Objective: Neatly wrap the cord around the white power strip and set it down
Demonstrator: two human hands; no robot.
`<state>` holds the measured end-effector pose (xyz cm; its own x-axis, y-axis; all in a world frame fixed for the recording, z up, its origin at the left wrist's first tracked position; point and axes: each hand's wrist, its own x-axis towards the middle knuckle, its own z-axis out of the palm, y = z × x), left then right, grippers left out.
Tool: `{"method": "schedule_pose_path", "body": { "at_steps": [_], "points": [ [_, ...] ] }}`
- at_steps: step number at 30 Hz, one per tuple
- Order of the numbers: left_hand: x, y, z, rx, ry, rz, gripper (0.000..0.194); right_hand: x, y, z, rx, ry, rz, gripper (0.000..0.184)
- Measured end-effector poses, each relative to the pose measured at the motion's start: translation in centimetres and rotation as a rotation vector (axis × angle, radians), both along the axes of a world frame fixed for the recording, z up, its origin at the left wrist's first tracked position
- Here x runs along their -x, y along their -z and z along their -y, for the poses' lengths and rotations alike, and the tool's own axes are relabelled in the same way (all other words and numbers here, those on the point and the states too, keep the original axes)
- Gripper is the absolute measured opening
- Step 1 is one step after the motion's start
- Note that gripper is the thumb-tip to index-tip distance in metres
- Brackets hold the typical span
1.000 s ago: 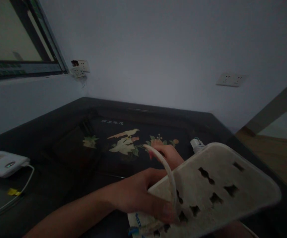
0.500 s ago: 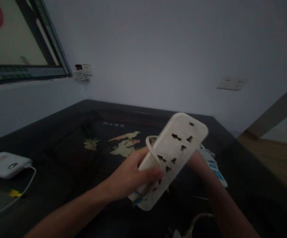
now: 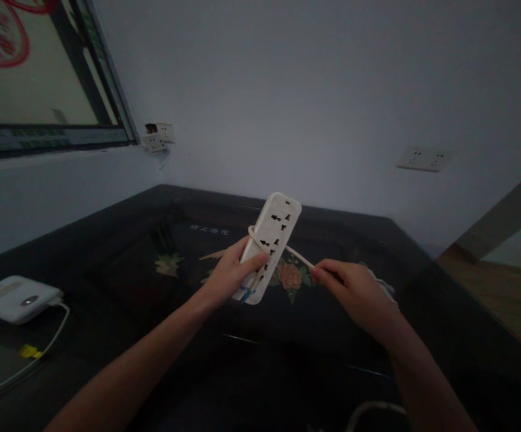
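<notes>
A white power strip is held tilted above the dark table, its socket face toward me. My left hand grips its lower left side, with the thumb across the sockets. The strip's white cord loops over its left edge and runs out from behind it to the right. There my right hand pinches the cord between thumb and fingers, drawing it fairly straight. Another stretch of white cord shows at the bottom edge, below my right forearm.
On the black table, decorated with flowers, a white box with a thin cable lies at the left. A second white cord bundle is mostly hidden behind my right hand. Wall sockets and a window are beyond.
The power strip has moved farther away and left, looking smaller. My right hand has come out from behind it to the right, with the cord pulled out between them.
</notes>
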<state>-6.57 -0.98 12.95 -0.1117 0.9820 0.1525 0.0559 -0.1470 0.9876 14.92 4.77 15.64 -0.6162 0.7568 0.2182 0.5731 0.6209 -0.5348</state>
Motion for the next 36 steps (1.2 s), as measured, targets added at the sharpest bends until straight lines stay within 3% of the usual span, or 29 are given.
{"method": "schedule_pose_path", "body": {
  "at_steps": [4,8,11,13,18,24,31,36],
  "points": [
    [0.4,-0.2,-0.1,0.036,-0.017,-0.01,0.04,0.4,0.0,0.7,0.055,-0.025,-0.024,0.028],
    [1.7,-1.3,0.3,-0.007,-0.088,0.051,0.038,-0.2,0.2,-0.4,0.238,-0.117,0.0,0.032],
    [3.8,-2.2,0.4,-0.075,-0.219,-0.018,0.04,-1.3,0.3,-1.6,0.392,-0.162,0.05,0.032],
    [5.5,-2.3,0.2,-0.107,-0.323,-0.143,0.04,-2.1,0.1,-1.9,0.401,-0.152,0.049,0.032],
    [7.6,-1.4,-1.0,-0.086,-0.403,-0.552,0.036,-2.7,-1.2,-0.8,0.237,-0.078,-0.006,0.033],
    [6.0,-0.3,-1.5,-0.047,-0.374,-0.817,0.033,-1.7,-2.3,3.1,0.091,-0.071,0.005,0.017],
    [2.8,0.7,-0.8,0.061,-0.178,-1.105,0.04,-1.1,-2.7,7.3,-0.089,-0.103,0.167,0.021],
    [0.7,1.8,0.0,0.044,0.015,-1.196,0.035,-0.7,-5.5,5.4,-0.309,-0.092,0.32,0.017]
  ]
}}
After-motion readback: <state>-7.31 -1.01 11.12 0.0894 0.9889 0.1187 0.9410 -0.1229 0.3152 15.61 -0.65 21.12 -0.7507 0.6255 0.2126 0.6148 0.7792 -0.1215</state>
